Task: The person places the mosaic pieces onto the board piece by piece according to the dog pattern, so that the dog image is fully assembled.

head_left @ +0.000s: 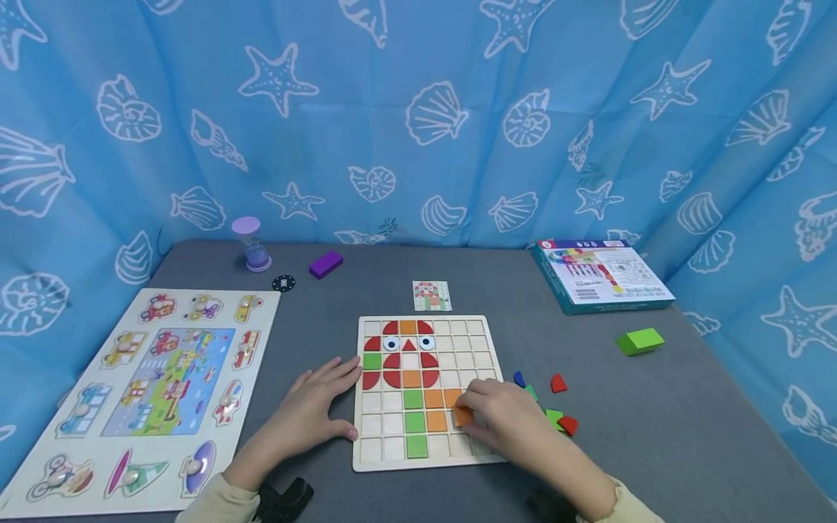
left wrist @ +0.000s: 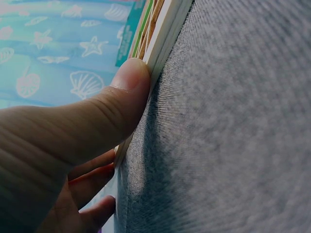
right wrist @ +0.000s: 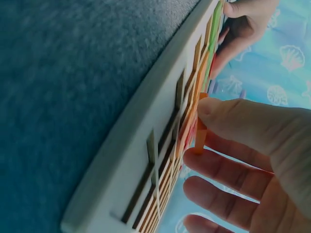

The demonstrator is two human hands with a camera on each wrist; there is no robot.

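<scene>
A square wooden grid board (head_left: pixel 386 465) lies at the middle of the table, partly filled with red, green and orange pieces and two eye pieces. My right hand (head_left: pixel 506 421) pinches an orange square tile (right wrist: pixel 200 128) between thumb and fingertips, tilted over a cell beside other orange tiles (head_left: pixel 436 420). Along the board's left edge my left hand (head_left: pixel 310 410) rests with fingers spread, thumb (left wrist: pixel 131 80) against the side of the frame. Just behind the board lies a small pattern card (head_left: pixel 431 296). Red, green and blue pieces (head_left: pixel 568 425) lie right of the right hand, some partly hidden by it.
At left lies a vehicle knob puzzle (head_left: pixel 255 392). A sand timer (head_left: pixel 255 254), a black chip (head_left: pixel 283 283) and a purple block (head_left: pixel 325 264) stand behind. A flat box (head_left: pixel 608 280) and a green block (head_left: pixel 639 341) are at right. A blue curtain (head_left: pixel 392 109) hangs behind the table.
</scene>
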